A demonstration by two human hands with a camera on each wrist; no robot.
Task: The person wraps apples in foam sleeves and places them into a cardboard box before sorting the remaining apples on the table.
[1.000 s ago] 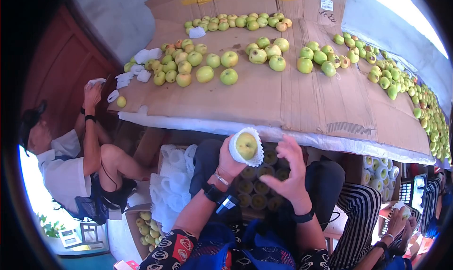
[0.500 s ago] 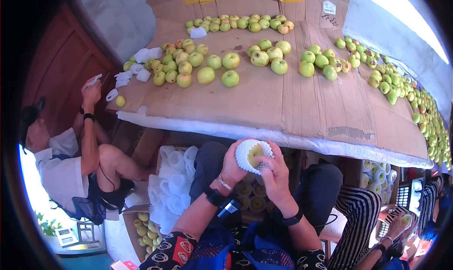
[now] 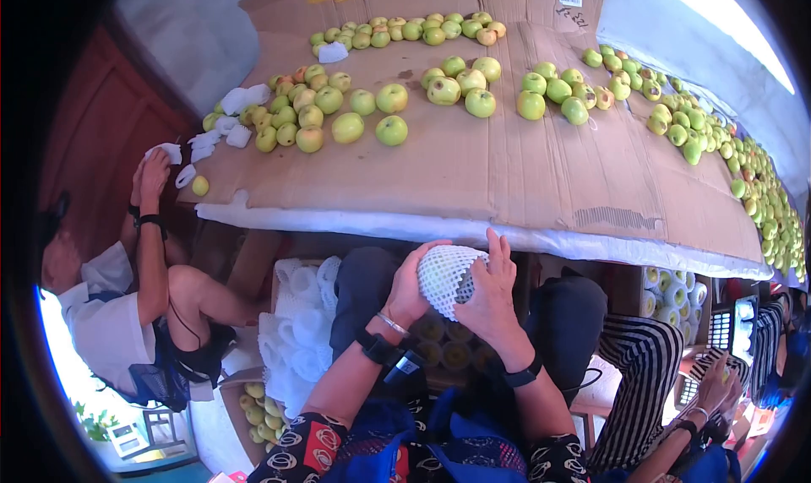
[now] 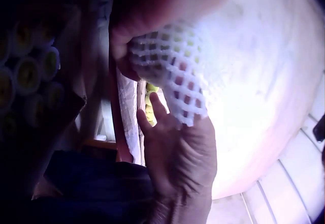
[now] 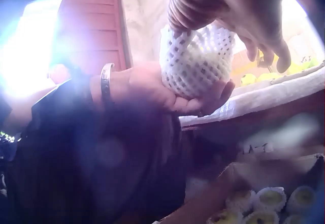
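A white foam net sleeve (image 3: 443,279) with an apple inside sits between both hands, above the person's lap. From its left side the left hand (image 3: 407,292) grips it, fingers curled around the netting. At the right, the right hand (image 3: 493,301) pinches the sleeve's edge with its thumb and forefinger, while its other fingers stretch upward. Through the mesh (image 4: 185,89) in the left wrist view, a little pale green shows. The right wrist view has the sleeve (image 5: 195,61) resting in the left palm, the right hand (image 5: 231,5) over its top.
Green apples (image 3: 391,130) lie in groups on the cardboard-covered table (image 3: 422,175). Spare foam sleeves (image 3: 297,335) are heaped at the left. Below the hands is a box of wrapped apples (image 3: 439,344). Other people sit at the left (image 3: 118,314) and right (image 3: 693,424).
The right hand came in from apart on the right and met the sleeve. The apple, earlier visible at the sleeve's opening, is now mostly covered by the netting and turned toward the right hand.
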